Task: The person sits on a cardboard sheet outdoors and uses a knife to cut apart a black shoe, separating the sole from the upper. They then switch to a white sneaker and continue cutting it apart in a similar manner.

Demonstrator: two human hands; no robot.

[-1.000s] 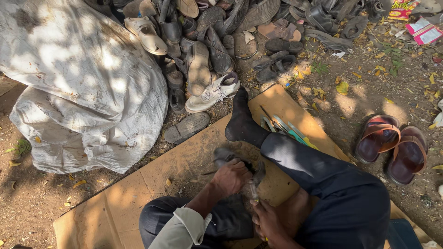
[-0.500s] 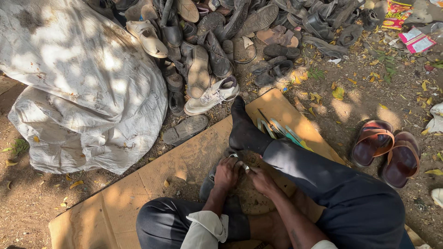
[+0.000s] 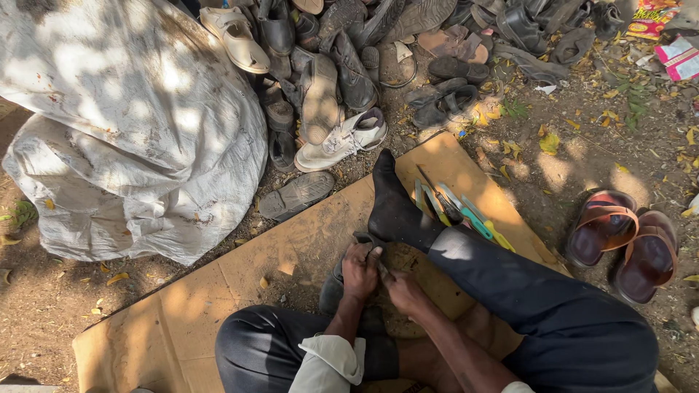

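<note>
Cardboard (image 3: 218, 306) lies flat on the dirt ground, and the person sits on it with a socked foot (image 3: 389, 200) stretched toward 12 o'clock. Both hands meet at the centre over a dark shoe (image 3: 336, 287) resting on the cardboard between the legs. The left hand (image 3: 360, 269) has its grip curled down onto the shoe's upper edge, pressing it. The right hand (image 3: 403, 291), just at 4 o'clock of the left, has its grip closed on a small thing too hidden to tell. Hand tools (image 3: 459, 211) lie at 1 o'clock beside the foot. A white sack (image 3: 124, 124) sits at 10 o'clock, a heap of old shoes (image 3: 349, 65) at 12, and brown sandals (image 3: 626, 244) at 3.
</note>
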